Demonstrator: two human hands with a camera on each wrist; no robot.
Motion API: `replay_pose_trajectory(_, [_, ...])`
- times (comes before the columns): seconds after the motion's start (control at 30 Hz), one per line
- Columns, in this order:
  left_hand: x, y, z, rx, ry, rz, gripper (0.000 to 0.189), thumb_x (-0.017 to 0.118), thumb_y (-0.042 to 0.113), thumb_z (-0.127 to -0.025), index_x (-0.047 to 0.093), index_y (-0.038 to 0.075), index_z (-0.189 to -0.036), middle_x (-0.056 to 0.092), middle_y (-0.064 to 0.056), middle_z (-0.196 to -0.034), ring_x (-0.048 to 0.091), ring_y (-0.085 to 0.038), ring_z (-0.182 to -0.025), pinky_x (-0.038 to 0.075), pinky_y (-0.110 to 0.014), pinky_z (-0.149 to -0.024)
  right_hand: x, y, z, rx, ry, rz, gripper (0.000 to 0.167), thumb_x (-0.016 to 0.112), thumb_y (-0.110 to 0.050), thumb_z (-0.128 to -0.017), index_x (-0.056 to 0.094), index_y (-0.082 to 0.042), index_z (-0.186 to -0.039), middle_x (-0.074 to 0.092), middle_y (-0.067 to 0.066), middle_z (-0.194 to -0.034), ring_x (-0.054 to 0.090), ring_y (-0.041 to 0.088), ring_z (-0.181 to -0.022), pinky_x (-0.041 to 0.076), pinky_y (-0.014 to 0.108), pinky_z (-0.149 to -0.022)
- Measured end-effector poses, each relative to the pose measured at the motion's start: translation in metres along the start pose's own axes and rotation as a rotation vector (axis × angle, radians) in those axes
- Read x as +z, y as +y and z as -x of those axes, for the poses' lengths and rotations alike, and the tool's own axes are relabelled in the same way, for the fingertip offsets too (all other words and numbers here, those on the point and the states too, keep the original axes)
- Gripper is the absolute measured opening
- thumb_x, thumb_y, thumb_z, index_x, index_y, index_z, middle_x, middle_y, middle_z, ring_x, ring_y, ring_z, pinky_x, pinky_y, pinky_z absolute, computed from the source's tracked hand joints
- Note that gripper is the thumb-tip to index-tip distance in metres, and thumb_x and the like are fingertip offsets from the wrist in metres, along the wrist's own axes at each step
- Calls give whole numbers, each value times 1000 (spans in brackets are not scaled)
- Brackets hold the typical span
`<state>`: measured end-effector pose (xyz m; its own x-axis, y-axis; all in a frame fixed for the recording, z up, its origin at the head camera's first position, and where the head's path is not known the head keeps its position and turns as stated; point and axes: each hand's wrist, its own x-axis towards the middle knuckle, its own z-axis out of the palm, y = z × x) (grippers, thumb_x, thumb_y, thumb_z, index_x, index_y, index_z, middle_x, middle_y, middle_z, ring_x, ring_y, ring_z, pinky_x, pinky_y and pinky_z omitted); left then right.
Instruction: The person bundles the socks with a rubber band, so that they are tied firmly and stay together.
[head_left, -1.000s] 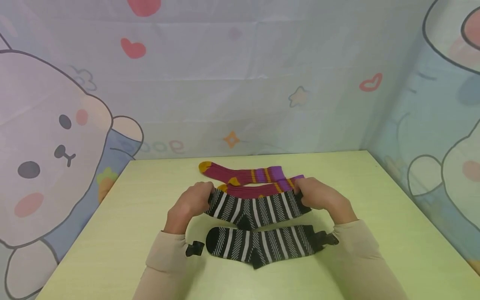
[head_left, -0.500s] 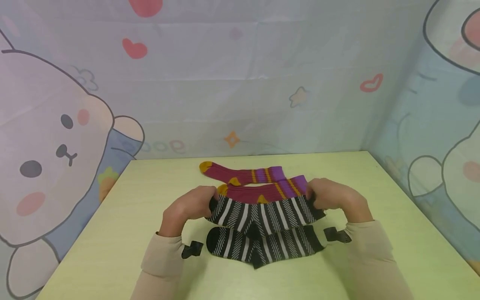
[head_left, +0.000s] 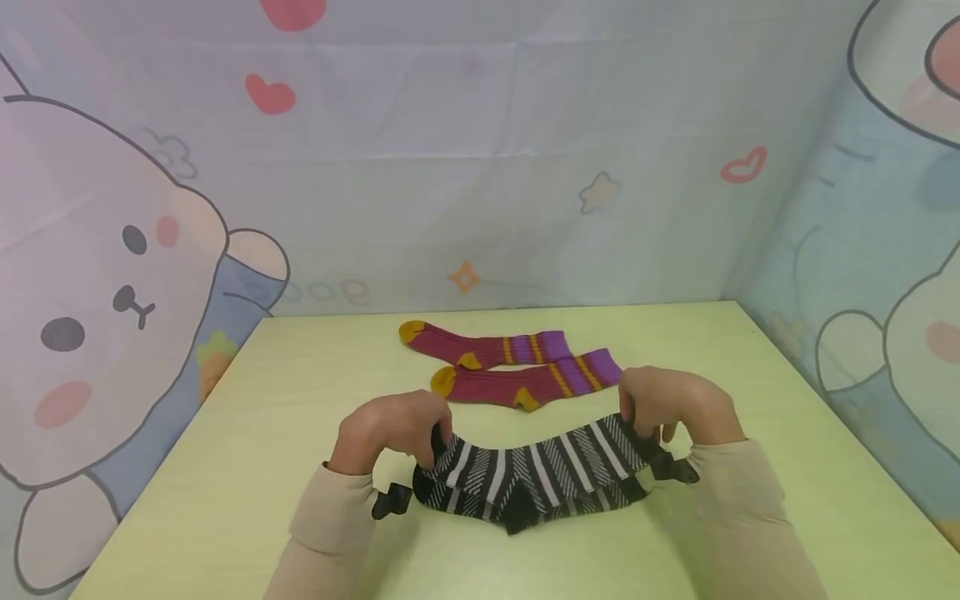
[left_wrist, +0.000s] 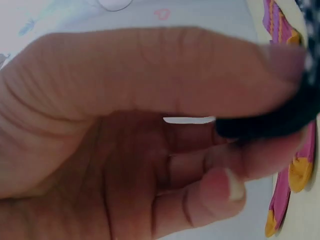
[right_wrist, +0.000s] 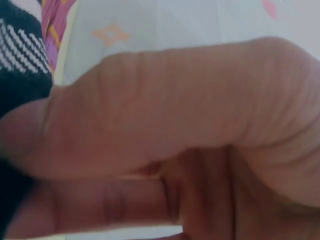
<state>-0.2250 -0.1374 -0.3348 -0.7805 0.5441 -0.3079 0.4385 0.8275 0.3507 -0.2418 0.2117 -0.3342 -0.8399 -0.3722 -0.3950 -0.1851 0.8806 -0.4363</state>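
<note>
Fingers and thumb of the left hand pinch the black toe end of the upper sock, and those of the right hand pinch its other end. In the left wrist view, dark cloth sits between thumb and fingertip; in the right wrist view, the thumb presses on black cloth beside white stripes.

The upper sock, black with white and patterned bands, spans between the two hands. It sags in the middle, its black heel pointing toward the person, and its right end is higher than its left in the head view. It covers most of the lower sock, a matching one on the table, which shows as a strip along the near edge. Whether the two touch in the middle cannot be told.

Beyond them lie two maroon socks with yellow toes and heels and purple cuffs. The near maroon sock lies just in front of the far maroon sock, toes to the left. Pale sleeves cover the forearms. Behind the table hangs a cartoon-printed backdrop.
</note>
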Motion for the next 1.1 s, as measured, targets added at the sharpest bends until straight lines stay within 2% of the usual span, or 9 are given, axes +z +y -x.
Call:
replay_pose_trajectory(0.13, [4,2,-3,-35,-24,7,23,81,-7,-72,70,10,-82,61,3,-76,54,-15,-63,47,-32,-58,2,-3,0,19,-4,26,23,68,17,-76,61,0,-90,63,9,-80,67,24,-62,58,37,-60])
replay_pose_trajectory(0.23, [6,3,-3,-77,-37,22,23,82,-8,-72,68,9,-79,61,1,-73,57,-17,-56,49,-33,-57,4,-6,0,21,-8,51,22,70,16,-76,60,0,-88,64,10,-75,67,24,-60,57,37,-59])
replay_pose_trajectory(0.4, [6,4,-3,-128,-43,16,27,81,-10,-72,68,11,-83,62,1,-82,59,-20,-58,54,-39,-62,9,-10,-2,32,-16,71,23,70,14,-75,59,-3,-85,64,9,-69,67,23,-58,55,37,-59])
replay_pose_trajectory(0.6, [8,2,-7,-162,-72,11,24,84,-4,-75,70,12,-84,63,1,-80,61,-21,-62,56,-40,-66,14,-10,-9,18,-39,75,23,71,14,-75,58,-3,-81,64,9,-71,66,24,-56,55,36,-58])
replay_pose_trajectory(0.7, [9,1,-9,-172,-78,21,20,85,0,-76,71,11,-84,64,0,-77,63,-22,-65,56,-40,-66,18,-9,-15,16,-61,106,18,73,11,-74,63,-4,-76,66,7,-67,66,24,-55,55,36,-57])
replay_pose_trajectory(0.83, [11,-1,-10,-182,-75,19,18,85,1,-76,72,11,-82,64,-2,-73,65,-25,-68,55,-39,-64,22,-5,-23,30,-94,125,15,75,6,-73,68,-8,-69,67,5,-61,67,23,-53,56,38,-57])
replay_pose_trajectory(1.0, [12,-4,-14,-177,-78,-11,18,82,-3,-77,72,11,-81,64,-2,-73,61,-25,-64,51,-34,-57,25,3,-31,14,-129,113,13,72,6,-74,70,-7,-70,68,6,-61,68,22,-52,56,37,-57])
replay_pose_trajectory(1.1, [14,-7,-17,-189,-84,-2,21,81,-6,-78,70,11,-85,63,-4,-76,58,-25,-60,48,-32,-54,27,7,-35,20,-140,107,13,72,7,-75,70,-6,-74,68,7,-63,68,22,-54,57,36,-58])
